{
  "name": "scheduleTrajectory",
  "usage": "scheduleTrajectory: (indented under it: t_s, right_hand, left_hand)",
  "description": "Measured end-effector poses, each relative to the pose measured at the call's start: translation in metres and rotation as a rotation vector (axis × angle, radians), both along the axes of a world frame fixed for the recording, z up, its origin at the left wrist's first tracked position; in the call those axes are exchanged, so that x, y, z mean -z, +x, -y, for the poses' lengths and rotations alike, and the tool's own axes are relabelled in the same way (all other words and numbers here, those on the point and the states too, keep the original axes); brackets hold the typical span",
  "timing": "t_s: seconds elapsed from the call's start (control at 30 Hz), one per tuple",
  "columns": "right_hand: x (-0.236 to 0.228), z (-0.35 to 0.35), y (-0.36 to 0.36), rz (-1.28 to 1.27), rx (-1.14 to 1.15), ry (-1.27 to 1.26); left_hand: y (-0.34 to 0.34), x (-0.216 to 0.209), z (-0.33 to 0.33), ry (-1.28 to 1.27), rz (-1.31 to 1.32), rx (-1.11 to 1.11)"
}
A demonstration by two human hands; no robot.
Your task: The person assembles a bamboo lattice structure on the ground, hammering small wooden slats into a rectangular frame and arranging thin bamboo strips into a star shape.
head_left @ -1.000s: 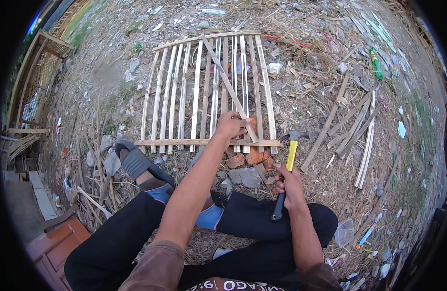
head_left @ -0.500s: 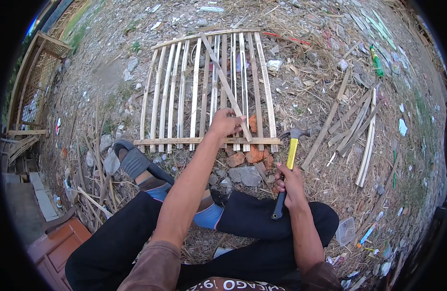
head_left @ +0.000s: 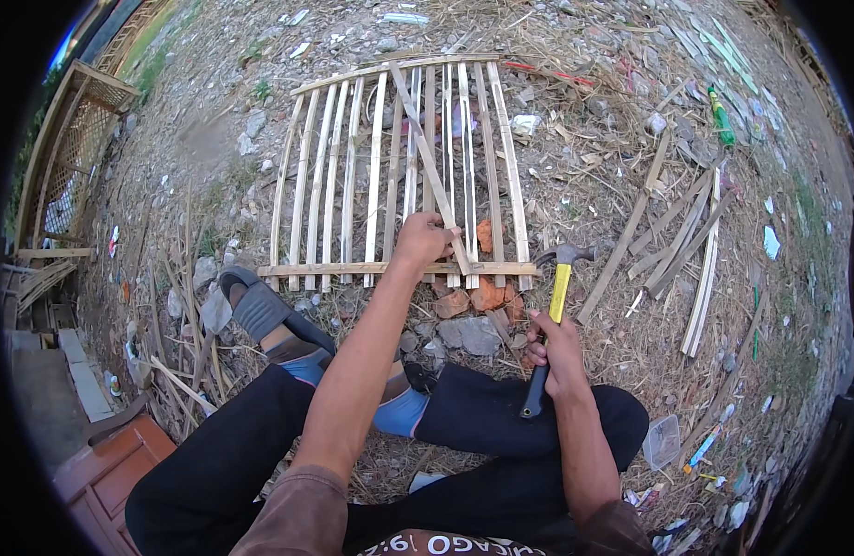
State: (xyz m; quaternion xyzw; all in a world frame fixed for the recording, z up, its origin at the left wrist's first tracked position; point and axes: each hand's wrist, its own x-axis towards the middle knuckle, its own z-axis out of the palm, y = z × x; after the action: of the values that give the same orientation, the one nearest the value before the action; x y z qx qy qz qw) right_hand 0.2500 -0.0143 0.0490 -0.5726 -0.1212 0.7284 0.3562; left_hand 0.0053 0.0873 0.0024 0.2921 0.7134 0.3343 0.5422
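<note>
A frame of thin wooden slats (head_left: 375, 176) lies on the ground in front of me, its slats running between a far crosspiece (head_left: 353, 76) and a near crosspiece (head_left: 353, 269). One loose wooden slat (head_left: 424, 153) rests slantwise across the others, its far end toward the left. My left hand (head_left: 425, 243) grips that slat close to its near end, just above the near crosspiece. In my right hand (head_left: 555, 352) is a claw hammer (head_left: 558, 295) with a yellow and black handle, held head up beside the frame's near right corner. Fingers wrap around the lower handle.
Broken bricks (head_left: 487, 295) and a grey stone (head_left: 470, 335) lie by the frame's near edge. Loose wood strips (head_left: 672, 232) are scattered to the right, with a green bottle (head_left: 721, 116) beyond. My sandalled foot (head_left: 265, 310) is at the near left. A clear plastic container (head_left: 661, 441) sits by my right knee.
The loose slat has turned slightly, its near end shifting left and its far end right. My left hand has moved slightly left and nearer with it. The hammer stays almost still.
</note>
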Motion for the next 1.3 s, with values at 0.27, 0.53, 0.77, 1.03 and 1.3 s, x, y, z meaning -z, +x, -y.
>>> scheduleTrajectory:
  t_s: [0.27,0.53,0.77,1.03,1.3]
  right_hand:
    - [0.001,-0.001,0.001,0.000,-0.004,-0.010]
    - [0.000,0.000,0.001,0.018,-0.011,0.004]
    - [0.006,-0.002,0.004,0.310,-0.074,0.207]
    - [0.021,-0.020,0.025,1.342,-0.352,0.513]
    - [0.031,-0.014,0.031,1.342,-0.492,0.503]
  left_hand:
    - [-0.007,0.014,-0.001,0.061,-0.048,0.036]
    - [-0.005,0.014,0.001,0.074,-0.075,0.023]
    - [-0.007,-0.005,0.010,0.103,-0.435,0.118]
    - [-0.047,-0.048,0.007,0.244,-0.528,0.253]
    - [-0.192,-0.106,0.029,0.282,-0.705,0.414]
